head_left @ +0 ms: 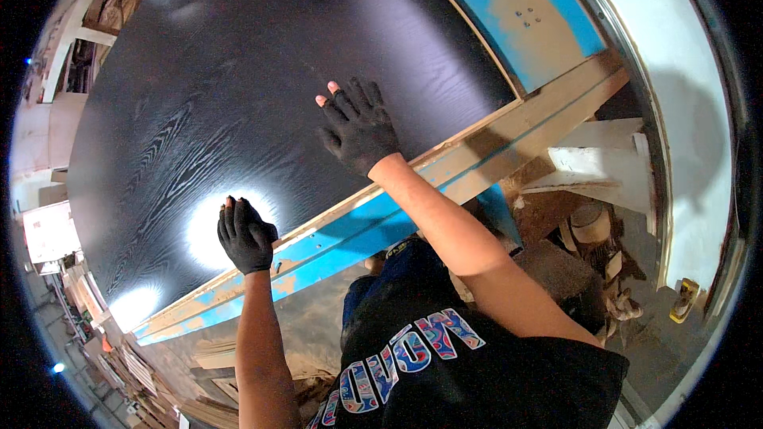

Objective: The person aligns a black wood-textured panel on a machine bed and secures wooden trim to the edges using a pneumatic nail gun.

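Note:
A large black wood-grain panel [238, 87] lies flat on a blue and bare-wood table [509, 8]. My right hand [358, 127], in a black fingerless glove, rests flat on the panel with its fingers spread, close to the near edge. My left hand [245, 234], also gloved, presses on the panel's near edge with its fingers curled together, beside a bright glare spot. Neither hand holds anything.
The table's worn blue and wood edge [445, 175] runs diagonally in front of me. White wooden supports [604, 163] and scrap wood sit at right. A yellow bottle [683, 298] stands on the floor at far right. Stacked boards [135, 365] lie at lower left.

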`<state>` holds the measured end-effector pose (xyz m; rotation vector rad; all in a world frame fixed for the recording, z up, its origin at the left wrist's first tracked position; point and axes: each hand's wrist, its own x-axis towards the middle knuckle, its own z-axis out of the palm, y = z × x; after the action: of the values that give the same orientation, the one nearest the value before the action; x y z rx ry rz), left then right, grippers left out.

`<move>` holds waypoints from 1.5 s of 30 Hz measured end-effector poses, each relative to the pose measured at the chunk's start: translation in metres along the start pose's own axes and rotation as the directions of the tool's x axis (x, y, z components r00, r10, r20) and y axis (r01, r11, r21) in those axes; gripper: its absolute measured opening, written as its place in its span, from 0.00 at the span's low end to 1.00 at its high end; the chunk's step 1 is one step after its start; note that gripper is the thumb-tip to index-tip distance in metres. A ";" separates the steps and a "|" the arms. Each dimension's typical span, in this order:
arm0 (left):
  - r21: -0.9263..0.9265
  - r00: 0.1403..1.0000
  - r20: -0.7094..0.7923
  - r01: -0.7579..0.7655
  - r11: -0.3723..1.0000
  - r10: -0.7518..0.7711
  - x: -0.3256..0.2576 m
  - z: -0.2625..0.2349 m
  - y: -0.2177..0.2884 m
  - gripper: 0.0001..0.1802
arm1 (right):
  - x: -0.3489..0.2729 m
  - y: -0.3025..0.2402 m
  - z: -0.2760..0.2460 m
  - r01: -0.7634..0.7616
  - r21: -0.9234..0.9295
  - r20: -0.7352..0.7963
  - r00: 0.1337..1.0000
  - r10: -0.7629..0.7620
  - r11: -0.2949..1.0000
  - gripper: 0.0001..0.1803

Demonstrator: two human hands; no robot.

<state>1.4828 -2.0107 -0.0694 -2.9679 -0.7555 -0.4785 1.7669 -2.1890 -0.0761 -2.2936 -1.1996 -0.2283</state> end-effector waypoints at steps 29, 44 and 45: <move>-0.188 0.983 0.179 0.004 0.982 0.030 -0.045 0.011 -0.051 0.32 | -0.095 -0.182 0.025 -0.118 -0.309 0.337 0.914 0.225 0.944 0.39; -0.177 0.988 0.147 -0.013 0.984 0.039 -0.063 0.001 -0.106 0.29 | -0.064 -0.186 0.056 0.075 -0.228 0.541 0.839 0.062 0.971 0.45; -0.182 0.994 0.077 -0.061 0.981 0.076 -0.065 0.001 -0.105 0.27 | -0.063 -0.183 0.059 0.062 -0.165 0.532 0.846 0.036 0.984 0.45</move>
<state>1.3793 -1.9482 -0.0943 -3.1880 -0.6462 -0.4428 1.5771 -2.1181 -0.0805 -2.5999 -1.5103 0.3446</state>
